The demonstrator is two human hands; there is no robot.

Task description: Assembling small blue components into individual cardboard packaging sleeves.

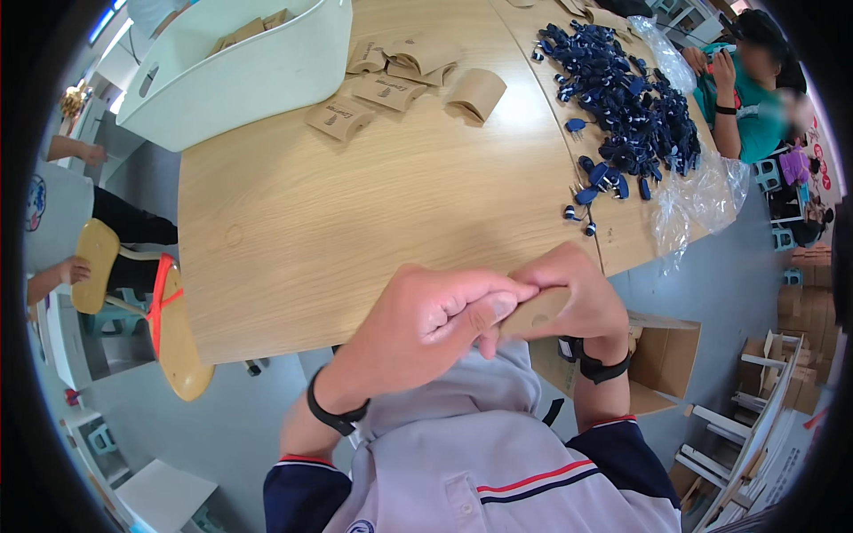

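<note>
Both hands met at the table edge, the left hand (426,322) and right hand (573,293) pinching a brown card sleeve (536,311) lengthwise between them.

Bin (240,80) far left on table (355,222), sleeves (400,80) beside it, clips (631,107) right

Most of the brown cardboard piece (536,311) is buried between the left hand (426,324) and right hand (577,298), only a flat strip showing, so its full shape can't be made out. The open carton (666,355) by the tabletop (355,204) sits half behind the right forearm. The white bin (249,71) runs off the top edge. The dark blue parts (631,107) are too small to identify
</note>
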